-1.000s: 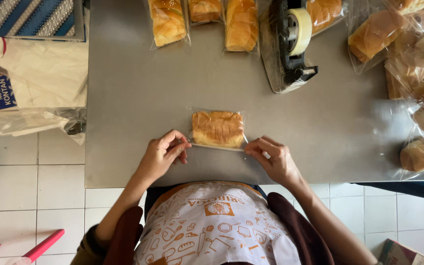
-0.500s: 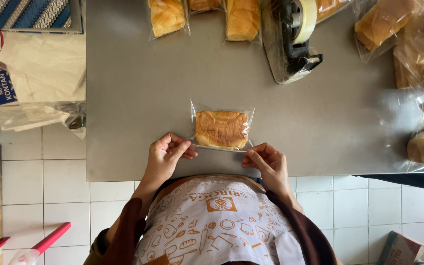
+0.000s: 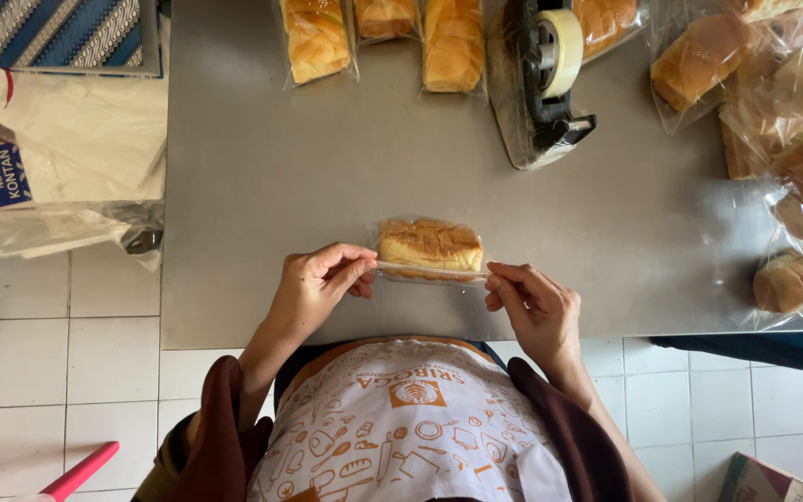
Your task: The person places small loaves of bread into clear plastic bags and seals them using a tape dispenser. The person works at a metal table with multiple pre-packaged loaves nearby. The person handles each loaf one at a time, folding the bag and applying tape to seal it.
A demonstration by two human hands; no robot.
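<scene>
- Both my hands, left [image 3: 313,284] and right [image 3: 533,302], pinch the near edge of the bagged bread [image 3: 429,246] on the steel bench [image 3: 262,186].
- Tape dispenser [image 3: 550,79] stands beyond it, well apart.
- More wrapped loaves [image 3: 783,112] crowd my right.

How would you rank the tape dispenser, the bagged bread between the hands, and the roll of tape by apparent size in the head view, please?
1. Tape dispenser, largest.
2. Bagged bread, held at its ends by the left hand and right hand.
3. Roll of tape, smallest.
All sit on the same table, so nearness hardly matters.
</scene>
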